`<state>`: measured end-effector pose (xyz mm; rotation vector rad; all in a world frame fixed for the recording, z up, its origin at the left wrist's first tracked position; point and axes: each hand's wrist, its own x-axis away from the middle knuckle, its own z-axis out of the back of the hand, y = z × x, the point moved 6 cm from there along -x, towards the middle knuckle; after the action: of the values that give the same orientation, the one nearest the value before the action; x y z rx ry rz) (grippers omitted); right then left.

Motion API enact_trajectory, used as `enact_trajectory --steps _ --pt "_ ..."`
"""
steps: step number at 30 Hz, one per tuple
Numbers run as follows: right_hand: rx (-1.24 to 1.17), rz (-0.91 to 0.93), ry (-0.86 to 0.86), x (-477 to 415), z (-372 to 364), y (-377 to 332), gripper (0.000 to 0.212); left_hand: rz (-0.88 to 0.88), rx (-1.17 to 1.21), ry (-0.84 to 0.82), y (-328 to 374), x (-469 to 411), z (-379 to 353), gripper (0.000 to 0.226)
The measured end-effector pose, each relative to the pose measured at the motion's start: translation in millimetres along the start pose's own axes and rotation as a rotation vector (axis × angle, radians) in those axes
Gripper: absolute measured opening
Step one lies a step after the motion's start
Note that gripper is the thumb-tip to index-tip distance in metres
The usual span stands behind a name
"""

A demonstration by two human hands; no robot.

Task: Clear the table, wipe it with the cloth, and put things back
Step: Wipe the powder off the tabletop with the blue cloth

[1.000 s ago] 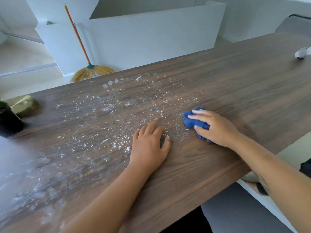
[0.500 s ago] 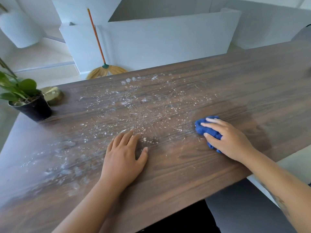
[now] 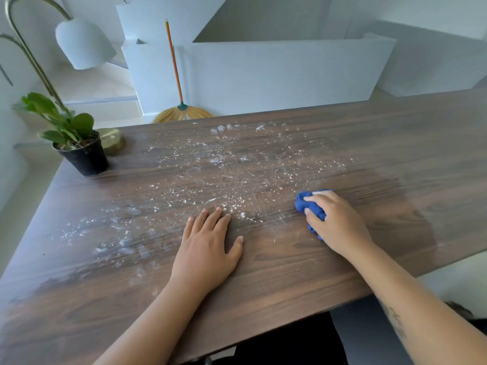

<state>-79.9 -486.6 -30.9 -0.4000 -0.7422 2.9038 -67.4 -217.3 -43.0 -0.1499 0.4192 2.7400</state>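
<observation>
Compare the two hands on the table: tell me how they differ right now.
The left hand lies flat and open, palm down, holding nothing; the right hand is curled over the bunched blue cloth. The left hand rests at the edge of the white powder; the right hand sits beside a darker, powder-free patch. Both press on the wooden table.

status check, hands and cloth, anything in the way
Right hand shut on cloth, mid-table. Left hand open, flat on table. White powder not yet wiped. Plant and lamp base at far left corner.
</observation>
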Motion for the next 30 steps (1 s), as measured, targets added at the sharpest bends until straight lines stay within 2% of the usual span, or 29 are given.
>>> enact_trajectory --steps 3,6,8,10,12,16,18,21,24,27,30 --pt "0.034 0.193 -0.039 2.8 -18.9 -40.4 0.025 -0.003 0.005 0.003 -0.1 -0.5 -0.1 0.071" --pt "0.051 0.311 -0.101 31.9 -12.2 -41.2 0.025 -0.008 0.013 0.006 -1.0 0.7 0.1 0.069" --pt "0.097 0.293 -0.035 30.8 1.0 -15.0 0.024 -0.006 0.016 0.010 -1.3 1.0 0.0 0.068" --pt "0.150 0.172 0.061 7.3 10.2 6.5 0.026 -0.009 0.010 0.012 -0.5 0.6 -0.3 0.067" --pt "0.199 0.094 0.089 -14.2 2.8 0.7 0.025 -0.006 0.010 0.017 0.2 0.5 -0.5 0.067" --pt "0.179 0.237 -0.005 3.9 -24.0 -52.9 0.021 -0.011 0.024 0.020 0.8 0.4 0.5 0.067" --pt "0.161 0.318 -0.057 26.4 -21.3 -52.0 0.022 -0.016 0.031 0.015 -0.5 1.2 1.3 0.067" --pt "0.195 0.237 0.004 29.0 -11.5 -33.2 0.027 -0.020 0.109 0.003 -4.7 -0.4 2.2 0.065" --pt "0.278 0.155 0.075 16.1 -23.6 -55.6 0.024 0.003 0.290 0.014 -12.3 -2.6 8.3 0.056" --pt "0.267 0.283 0.028 34.2 -41.4 -90.8 0.022 0.013 0.366 0.032 -18.0 0.3 21.6 0.036" --pt "0.197 0.345 -0.080 60.2 -36.4 -82.4 0.017 0.012 0.301 0.051 -34.2 6.5 36.3 0.033"
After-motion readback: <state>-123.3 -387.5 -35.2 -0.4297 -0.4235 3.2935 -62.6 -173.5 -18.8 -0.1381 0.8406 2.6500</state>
